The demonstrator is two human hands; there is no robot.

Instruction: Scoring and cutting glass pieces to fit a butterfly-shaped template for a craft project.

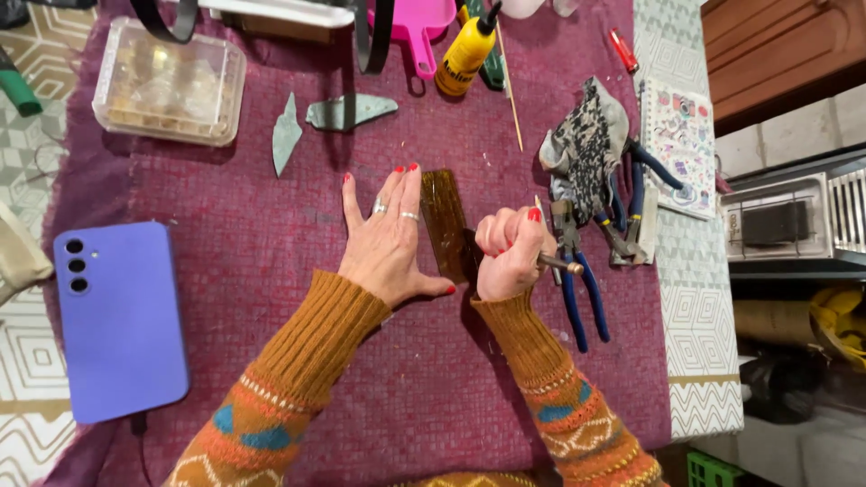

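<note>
**A:** Right, down on the maroon cloth now. Pressing flat with the left hand: fingers spread, palm down, released, gripping nothing. Ringed fingers laid along the left edge of the brown glass strip.

**B:** And clenched hard on the other side. Right hand balled into a fist around a metal-handled tool, handle poking out to the right. Working end hidden behind the fist, somewhere at the near end of the strip.

**A:** Placement of the glass, then: mid-cloth, lying lengthwise away from the body, sandwiched between both hands. Touching both, by the look of it.

**B:** How far along? Judging cautiously: all in one piece, no split showing anywhere. Tool down at the near end, far end bare and clear of both hands.

**A:** Any line across the surface?

**B:** Cannot tell. Too dark, too small to make out.

**A:** So, on this evidence: steadied, yes; tool applied, yes; parted, not yet.

**B:** Around the edges: blue-handled pliers just right of the fist, untouched, below a patterned glove. Two grey-green shards beyond the left hand, well apart from the strip.

**A:** Plus a clear plastic box far left, a yellow bottle up top, and a purple phone face down at the near left.
</note>
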